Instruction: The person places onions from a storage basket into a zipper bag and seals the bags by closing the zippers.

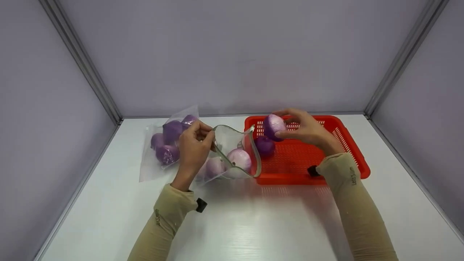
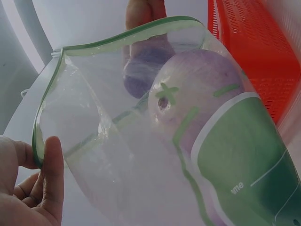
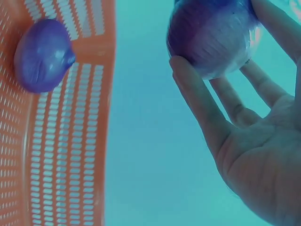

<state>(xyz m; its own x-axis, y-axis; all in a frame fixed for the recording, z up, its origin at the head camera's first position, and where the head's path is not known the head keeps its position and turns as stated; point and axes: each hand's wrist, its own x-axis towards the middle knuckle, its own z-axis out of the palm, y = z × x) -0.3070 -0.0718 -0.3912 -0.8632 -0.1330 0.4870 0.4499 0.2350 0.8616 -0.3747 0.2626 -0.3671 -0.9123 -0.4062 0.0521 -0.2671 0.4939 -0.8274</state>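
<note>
My left hand (image 1: 194, 148) pinches the green-edged rim of a clear zip bag (image 2: 89, 94) between thumb and fingers, and the bag's mouth gapes wide. Two onions (image 1: 239, 159) lie inside this bag; green print covers part of its side in the left wrist view. To the right, my right hand (image 1: 308, 131) grips a purple-and-white onion (image 1: 274, 127) with thumb and fingertips, raised over the left end of a red basket (image 1: 290, 157). Below it, one more purple onion (image 3: 44, 55) rests in the basket's left corner.
Left of my left hand, a second clear bag (image 1: 149, 173) holding several purple onions (image 1: 172, 132) lies on the white table (image 1: 239, 224). Grey walls (image 1: 232, 58) enclose the table at the back and both sides.
</note>
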